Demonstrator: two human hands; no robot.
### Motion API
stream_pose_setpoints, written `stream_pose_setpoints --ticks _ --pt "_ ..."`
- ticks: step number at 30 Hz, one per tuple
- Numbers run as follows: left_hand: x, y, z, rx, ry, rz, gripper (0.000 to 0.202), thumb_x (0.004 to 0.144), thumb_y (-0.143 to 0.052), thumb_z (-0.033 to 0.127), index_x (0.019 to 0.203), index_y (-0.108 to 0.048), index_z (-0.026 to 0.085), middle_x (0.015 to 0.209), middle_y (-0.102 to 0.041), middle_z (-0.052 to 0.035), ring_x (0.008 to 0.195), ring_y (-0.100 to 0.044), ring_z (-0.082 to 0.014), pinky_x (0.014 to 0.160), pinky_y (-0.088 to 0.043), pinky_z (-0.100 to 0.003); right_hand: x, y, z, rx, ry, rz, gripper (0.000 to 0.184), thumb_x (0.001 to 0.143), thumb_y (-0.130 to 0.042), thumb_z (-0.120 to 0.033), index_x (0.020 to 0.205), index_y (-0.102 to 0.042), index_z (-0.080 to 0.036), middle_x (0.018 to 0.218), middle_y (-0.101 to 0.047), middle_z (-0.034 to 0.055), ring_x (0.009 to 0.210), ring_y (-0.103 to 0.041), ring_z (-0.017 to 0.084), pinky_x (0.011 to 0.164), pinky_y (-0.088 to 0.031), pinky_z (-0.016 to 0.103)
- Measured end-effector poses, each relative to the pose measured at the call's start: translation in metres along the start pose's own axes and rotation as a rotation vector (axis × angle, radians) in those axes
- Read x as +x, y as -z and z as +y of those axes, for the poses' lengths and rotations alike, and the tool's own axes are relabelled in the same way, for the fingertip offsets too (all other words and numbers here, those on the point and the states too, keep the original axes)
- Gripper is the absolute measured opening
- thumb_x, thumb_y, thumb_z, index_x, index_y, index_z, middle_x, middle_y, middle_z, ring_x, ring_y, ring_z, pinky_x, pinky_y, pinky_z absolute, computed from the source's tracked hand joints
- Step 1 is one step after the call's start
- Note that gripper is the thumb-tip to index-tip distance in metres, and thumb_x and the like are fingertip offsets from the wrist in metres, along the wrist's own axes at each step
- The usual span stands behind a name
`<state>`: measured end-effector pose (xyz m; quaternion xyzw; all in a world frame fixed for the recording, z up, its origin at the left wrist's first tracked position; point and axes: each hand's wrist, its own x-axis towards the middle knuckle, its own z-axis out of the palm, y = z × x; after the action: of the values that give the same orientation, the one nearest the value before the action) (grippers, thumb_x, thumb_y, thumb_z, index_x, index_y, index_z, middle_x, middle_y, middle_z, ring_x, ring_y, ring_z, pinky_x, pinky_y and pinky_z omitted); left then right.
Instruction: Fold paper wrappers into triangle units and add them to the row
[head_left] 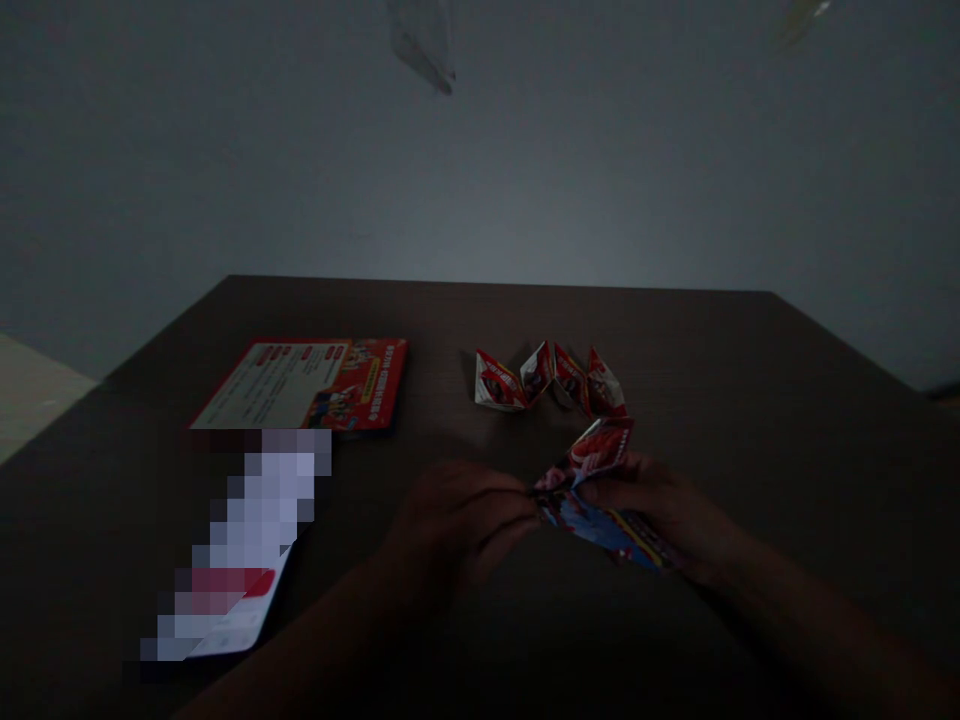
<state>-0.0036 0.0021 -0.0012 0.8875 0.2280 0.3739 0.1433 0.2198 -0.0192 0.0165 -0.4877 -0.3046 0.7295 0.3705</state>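
The scene is dim. My left hand (457, 520) and my right hand (667, 510) meet near the front middle of a dark wooden table (750, 400). Both pinch a partly folded piece of red and blue printed paper (600, 480); the left fingers close on its left tip, the right fingers press its right side. Just behind it lie several small folded red paper pieces (547, 380) in a row.
A red and white printed leaflet (307, 385) lies flat at the back left. A second sheet (247, 550), partly blurred out, lies at the front left. A pale wall rises behind the table's far edge.
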Motion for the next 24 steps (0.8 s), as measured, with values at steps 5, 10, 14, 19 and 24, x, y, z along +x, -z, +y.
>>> stream_pose_setpoints --ticks 5,10,14,19,24 --pt "0.0030 0.0014 0.0036 -0.026 0.037 0.054 0.012 0.081 -0.064 0.015 0.092 -0.064 0.019 0.087 -0.072 -0.0023 0.077 -0.066 -0.0120 0.068 -0.051 -0.023 0.0010 0.0027 0.0026 -0.011 0.022 -0.025 0.035 0.062 -0.077 -0.021 0.093 -0.063 -0.015 0.077 -0.070 0.0051 0.054 -0.062 0.013 0.041 -0.051 0.022" --pt "0.0036 0.0012 0.0053 -0.088 0.082 0.096 0.013 0.081 -0.062 0.013 0.092 -0.064 0.020 0.084 -0.072 -0.0028 0.075 -0.067 -0.0124 0.066 -0.053 -0.022 0.0025 0.0008 0.0031 0.026 0.092 -0.090 0.029 0.062 -0.077 -0.018 0.088 -0.066 -0.014 0.079 -0.069 0.0061 0.059 -0.062 0.015 0.046 -0.053 0.024" --pt "0.0033 0.0015 0.0071 -0.125 0.179 0.124 0.009 0.079 -0.063 0.012 0.084 -0.064 0.019 0.077 -0.071 -0.0005 0.069 -0.067 -0.0117 0.062 -0.052 -0.020 0.0035 0.0016 0.0042 0.062 0.119 -0.125 0.027 0.068 -0.072 -0.021 0.094 -0.066 -0.016 0.084 -0.070 0.0066 0.054 -0.060 0.012 0.050 -0.052 0.025" --pt "0.0034 0.0028 0.0084 -0.119 0.276 0.214 0.013 0.073 -0.067 0.008 0.075 -0.060 0.018 0.069 -0.067 0.0021 0.062 -0.065 -0.0099 0.059 -0.050 -0.018 0.0052 0.0040 -0.0008 0.068 0.321 -0.005 0.032 0.073 -0.064 -0.046 0.090 -0.067 -0.019 0.090 -0.068 0.0087 0.074 -0.064 0.021 0.061 -0.052 0.030" --pt "-0.0032 0.0013 0.0012 -0.120 0.159 0.117 0.014 0.078 -0.061 0.005 0.083 -0.058 0.018 0.075 -0.067 -0.0007 0.069 -0.064 -0.0121 0.063 -0.049 -0.022 0.0014 0.0088 -0.0016 -0.198 0.588 0.128 0.055 0.071 -0.067 -0.053 0.117 -0.055 -0.025 0.122 -0.058 0.0100 0.108 -0.057 0.029 0.090 -0.046 0.043"
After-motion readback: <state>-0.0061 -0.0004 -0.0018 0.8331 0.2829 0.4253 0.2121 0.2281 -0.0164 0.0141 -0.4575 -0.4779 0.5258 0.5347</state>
